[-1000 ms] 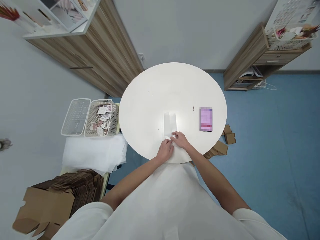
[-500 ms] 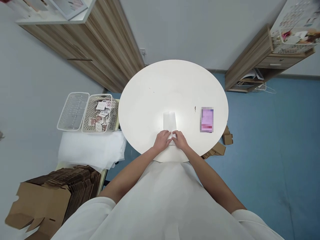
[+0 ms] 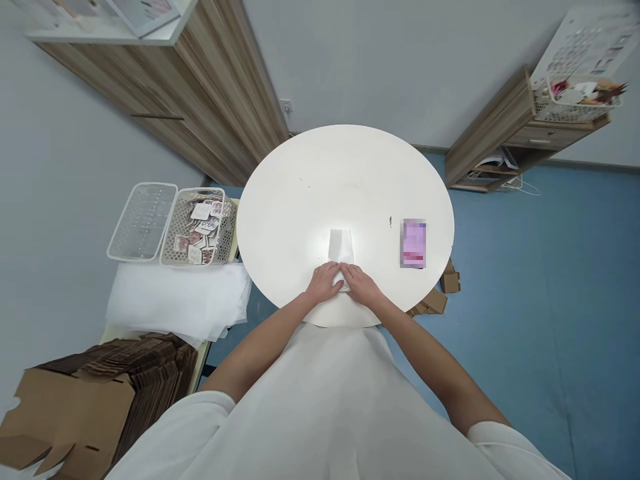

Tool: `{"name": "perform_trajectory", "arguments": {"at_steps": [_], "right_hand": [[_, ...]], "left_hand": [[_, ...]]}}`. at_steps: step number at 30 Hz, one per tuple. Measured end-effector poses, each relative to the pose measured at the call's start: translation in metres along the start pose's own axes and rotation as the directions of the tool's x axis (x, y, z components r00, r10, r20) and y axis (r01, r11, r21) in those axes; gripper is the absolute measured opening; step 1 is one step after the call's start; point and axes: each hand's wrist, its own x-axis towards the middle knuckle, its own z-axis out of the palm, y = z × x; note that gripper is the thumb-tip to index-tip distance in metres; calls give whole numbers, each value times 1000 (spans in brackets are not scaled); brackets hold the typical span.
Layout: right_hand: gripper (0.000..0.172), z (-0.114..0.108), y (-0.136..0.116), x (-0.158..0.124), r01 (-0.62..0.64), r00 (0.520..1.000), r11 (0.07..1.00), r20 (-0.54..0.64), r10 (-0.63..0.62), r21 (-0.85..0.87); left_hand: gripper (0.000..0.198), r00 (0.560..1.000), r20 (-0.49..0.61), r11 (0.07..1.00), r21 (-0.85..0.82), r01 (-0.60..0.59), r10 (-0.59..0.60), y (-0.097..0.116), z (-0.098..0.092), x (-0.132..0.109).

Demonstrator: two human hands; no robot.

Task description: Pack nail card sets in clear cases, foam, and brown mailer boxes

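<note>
A narrow folded strip of white paper [image 3: 341,245] lies on the round white table [image 3: 320,180], pointing away from me. My left hand [image 3: 323,282] and my right hand [image 3: 360,283] meet side by side on its near end. Both hands have their fingers curled down onto that end, pinching the paper between them. The near part of the strip is hidden under my fingers.
A pink card [image 3: 413,243] lies on the table's right side. Left of the table are two mesh baskets [image 3: 200,230], one holding several small cards, white sheets [image 3: 177,300] and stacked brown cardboard [image 3: 100,393]. Small cardboard boxes [image 3: 435,300] lie on the blue floor.
My hands have drawn close together on the near end of the strip and now sit a little further onto it. The view has shifted slightly.
</note>
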Motion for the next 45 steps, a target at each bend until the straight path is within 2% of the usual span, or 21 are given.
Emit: {"name": "perform_trajectory", "arguments": {"at_steps": [3, 7, 10, 12, 15, 19, 24, 28, 31, 33, 37, 41, 45], "right_hand": [[69, -4, 1, -1, 14, 1000, 999, 27, -16, 48], [50, -15, -6, -15, 3, 994, 983, 108, -23, 185], [26, -20, -11, -24, -65, 989, 960, 143, 27, 272], [18, -22, -11, -24, -145, 981, 933, 167, 93, 330], [24, -25, -4, -14, -311, 947, 840, 215, 237, 445], [41, -23, 3, 2, -506, 858, 655, 253, 447, 561], [44, -11, -2, 9, -562, 776, 600, 111, 621, 569], [43, -1, -8, 4, -519, 757, 624, -25, 653, 584], [48, 7, -8, -3, -482, 731, 686, -181, 658, 545], [42, 11, -8, -8, -466, 732, 739, -257, 631, 488], [24, 15, -6, -10, -410, 813, 832, -263, 519, 374], [25, 15, -5, -8, -426, 818, 837, -250, 518, 343], [26, 17, -7, -10, -396, 830, 846, -254, 496, 358]], "left_hand": [[41, 997, 43, 991, -119, 64, -60, -1, -10, -2], [48, 984, 167, 982, -185, -34, 66, -3, -14, -21], [63, 990, 127, 988, -145, -51, 69, -5, -8, -36], [56, 994, 108, 990, -139, -3, 18, -6, -5, -39], [37, 987, 129, 975, -185, 122, -99, -7, -3, -32], [37, 968, 94, 915, -315, 252, -234, -9, -2, -17], [28, 941, 20, 879, -349, 324, -338, -10, 4, -9], [27, 922, 3, 870, -330, 367, -388, -8, 7, -6], [31, 910, -34, 880, -270, 389, -413, -5, 8, -5], [38, 895, -73, 880, -234, 412, -439, -4, 9, -6], [34, 900, -82, 894, -187, 407, -427, -3, 9, -6], [26, 905, -44, 895, -176, 410, -424, -4, 8, -3], [26, 889, -51, 877, -194, 439, -456, -2, 8, -2]]}}
